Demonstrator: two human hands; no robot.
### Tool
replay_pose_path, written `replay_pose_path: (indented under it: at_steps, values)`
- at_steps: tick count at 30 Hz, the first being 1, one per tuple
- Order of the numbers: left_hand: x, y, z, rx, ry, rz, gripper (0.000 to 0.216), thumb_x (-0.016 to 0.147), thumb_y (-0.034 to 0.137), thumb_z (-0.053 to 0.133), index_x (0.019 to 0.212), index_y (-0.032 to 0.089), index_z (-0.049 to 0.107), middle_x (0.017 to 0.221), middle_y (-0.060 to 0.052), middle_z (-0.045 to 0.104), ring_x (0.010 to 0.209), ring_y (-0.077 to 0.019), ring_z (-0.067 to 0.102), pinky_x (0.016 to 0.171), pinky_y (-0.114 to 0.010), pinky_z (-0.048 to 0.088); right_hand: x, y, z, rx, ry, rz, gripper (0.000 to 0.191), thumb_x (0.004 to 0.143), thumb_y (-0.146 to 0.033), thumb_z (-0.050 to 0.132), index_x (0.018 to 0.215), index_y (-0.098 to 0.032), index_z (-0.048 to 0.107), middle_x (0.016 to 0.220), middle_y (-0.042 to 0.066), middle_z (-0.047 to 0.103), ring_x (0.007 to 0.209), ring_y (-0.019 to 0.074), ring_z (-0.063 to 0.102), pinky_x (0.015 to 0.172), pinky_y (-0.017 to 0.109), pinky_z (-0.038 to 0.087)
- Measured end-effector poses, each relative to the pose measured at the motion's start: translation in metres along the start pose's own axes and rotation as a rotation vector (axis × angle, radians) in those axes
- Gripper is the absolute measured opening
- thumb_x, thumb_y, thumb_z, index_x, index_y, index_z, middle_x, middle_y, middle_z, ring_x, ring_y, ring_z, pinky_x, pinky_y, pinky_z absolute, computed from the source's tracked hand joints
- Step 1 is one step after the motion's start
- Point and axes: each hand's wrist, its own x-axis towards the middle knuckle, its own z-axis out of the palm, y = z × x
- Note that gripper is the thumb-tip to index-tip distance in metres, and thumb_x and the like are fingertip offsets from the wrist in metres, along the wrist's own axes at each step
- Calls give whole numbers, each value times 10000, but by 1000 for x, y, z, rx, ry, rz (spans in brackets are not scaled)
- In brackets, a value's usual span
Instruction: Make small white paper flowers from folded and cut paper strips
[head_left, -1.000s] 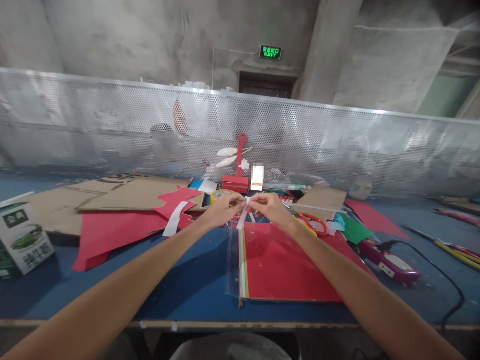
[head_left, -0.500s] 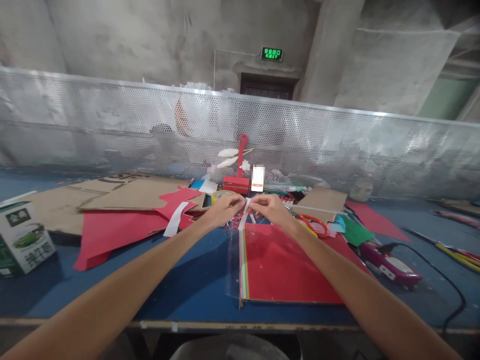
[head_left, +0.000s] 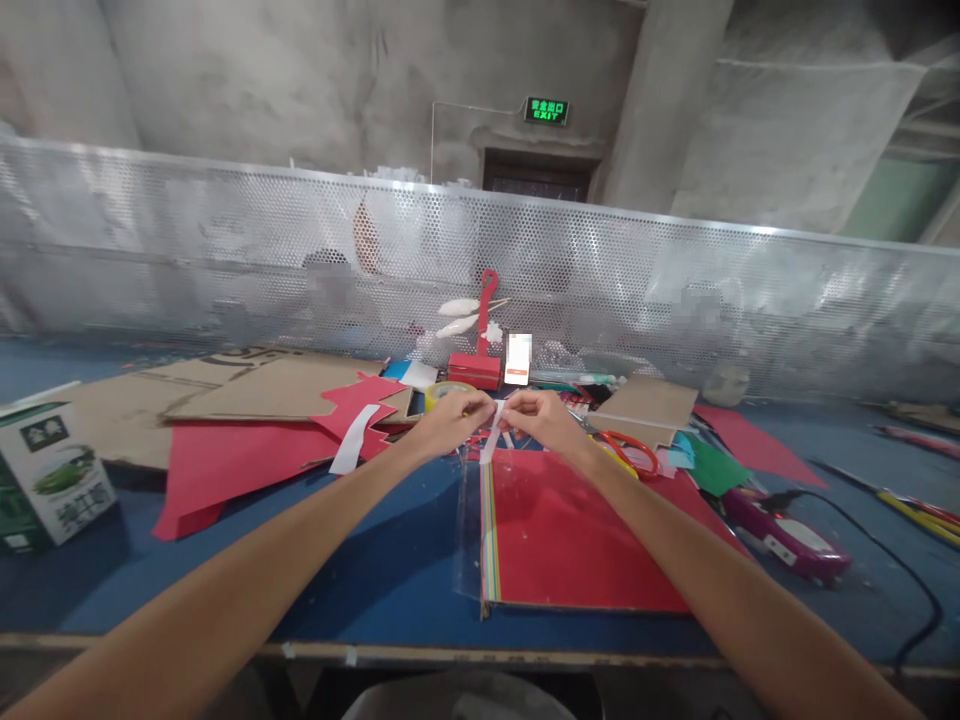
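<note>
On the tabletop (head_left: pixel 375 570), nearest, lies a red-topped stack (head_left: pixel 592 545) of paper, its left side showing thin coloured layers. A purple device (head_left: pixel 787 537) with a black cord lies to its right; a carton (head_left: pixel 64 480) stands at the far left side. Past the stack's far left corner is the strip (head_left: pixel 490 441), narrow and white, slanting down from the fingertips; whether its lower end touches the stack I cannot tell. The left hand (head_left: pixel 459 415) and right hand (head_left: pixel 541 415) meet there, each grip pinching the strip's upper end. Scissors (head_left: pixel 634 452) with red handles lie by the right forearm, and tape (head_left: pixel 433 398) sits just behind the left hand. Farther back, a red box (head_left: pixel 474 371) stands beside a lit phone (head_left: pixel 517 362), before a mesh screen (head_left: pixel 225 230). An exit sign (head_left: pixel 547 111) glows green beyond.
</note>
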Motion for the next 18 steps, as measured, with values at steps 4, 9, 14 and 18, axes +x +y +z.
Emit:
replay_pose_path:
  at_steps: [4,9,14,18]
  values:
    - [-1,-1,0,-2,1,-1,261,933,323,469,793,169,627,744,-1,600,676,-129,533,611,-240,388,0,0,1,4,6,6,176,773,-331,639,749,-158,661,694,35,701,562,131,618,514,226,495]
    - [-4,1,4,-105,14,-24,150,866,320,590,901,176,560,824,-15,627,719,-137,588,642,-251,446,0,0,0,-8,28,11,163,774,-319,628,749,-161,657,673,22,681,533,121,597,514,227,492]
    - [-5,6,6,-99,23,4,180,842,308,624,897,184,506,813,-4,599,703,-130,579,654,-262,469,1,2,0,-5,24,7,129,762,-296,630,750,-168,645,664,16,671,533,125,598,504,224,485]
    - [-5,7,4,-57,24,18,157,876,321,587,866,180,518,796,-9,607,676,-129,581,628,-253,460,1,1,0,-44,31,13,126,762,-294,631,747,-170,646,665,16,671,527,125,598,508,226,486]
